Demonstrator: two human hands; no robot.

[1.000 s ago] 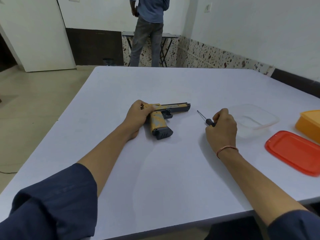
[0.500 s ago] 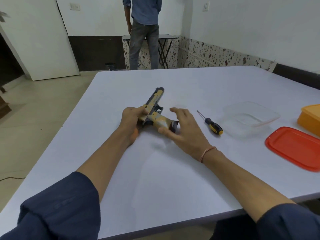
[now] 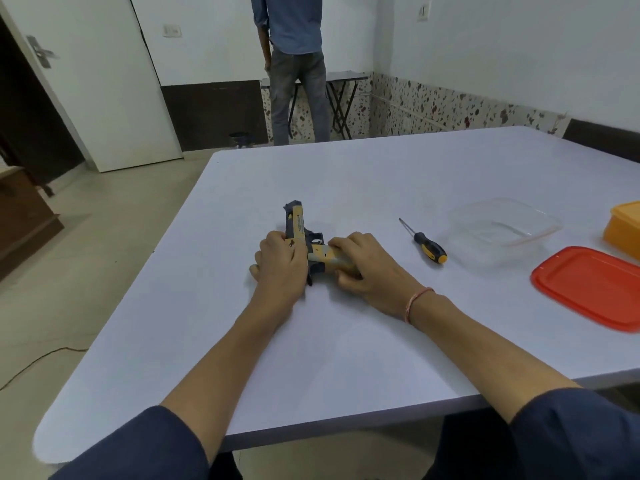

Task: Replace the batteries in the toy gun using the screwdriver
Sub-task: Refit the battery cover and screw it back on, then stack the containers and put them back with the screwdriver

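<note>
Holding the toy gun (image 3: 297,225) with both hands, are they?

Yes. The left hand (image 3: 282,263) is curled over the back end of the gun. The right hand (image 3: 363,263) has its fingers wrapped round the yellow handle, which sticks out to the right.

So neither hand is loose?

Neither. Both are grasping the gun, one on each side, close together.

Where is the gun, then?

Near the middle of the white table (image 3: 311,358), a little towards the left. The barrel points away from the person, and its dark tip shows clear of the left hand. I cannot tell whether the gun rests on the table or is held just above it.

And the screwdriver (image 3: 424,242)?

Lying flat on the table to the right of the right hand, apart from it. Nobody is touching it. Its black and yellow handle is at the near end, and the metal tip points away and slightly left.

Anything else on the table?

A clear plastic tub (image 3: 502,230) just beyond the screwdriver on the right. A red lid (image 3: 588,285) lies flat nearer the right edge, and an orange box (image 3: 625,230) is cut off by the frame behind it.

What about the room?

Another person (image 3: 294,64) stands at the far wall, back turned, beside a small folding table (image 3: 346,77). A white door (image 3: 104,81) stands open on the left.

Sleeves?

Dark blue, pushed up on both arms, with a thin band (image 3: 417,303) on the right wrist
</note>
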